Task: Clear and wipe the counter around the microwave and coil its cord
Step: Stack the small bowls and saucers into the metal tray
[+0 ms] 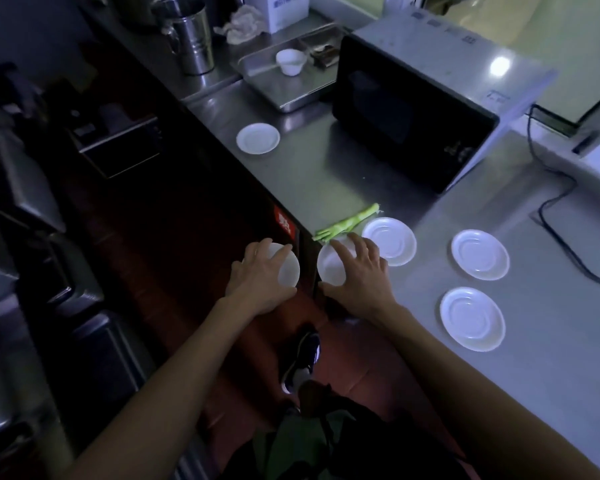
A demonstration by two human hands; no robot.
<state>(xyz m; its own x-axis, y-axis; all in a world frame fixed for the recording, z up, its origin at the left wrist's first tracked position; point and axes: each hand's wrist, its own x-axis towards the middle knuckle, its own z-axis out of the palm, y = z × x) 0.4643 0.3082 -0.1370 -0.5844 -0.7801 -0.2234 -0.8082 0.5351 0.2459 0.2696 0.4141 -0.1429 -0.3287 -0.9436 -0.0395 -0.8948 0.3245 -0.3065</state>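
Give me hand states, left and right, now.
Left hand: holding a white saucer off the counter edge.
Right hand: fingers curled over another saucer at the counter edge.

A black microwave point(406, 112) blocks the back of the steel table point(312, 174), a metal tray point(284, 88) just beside it on the left. Bare steel lies open in front of its door, bounded by a lone saucer point(257, 138) and a green stalk point(347, 223). To the right, three saucers point(480, 254) and a trailing black cord point(561, 233) crowd the surface.
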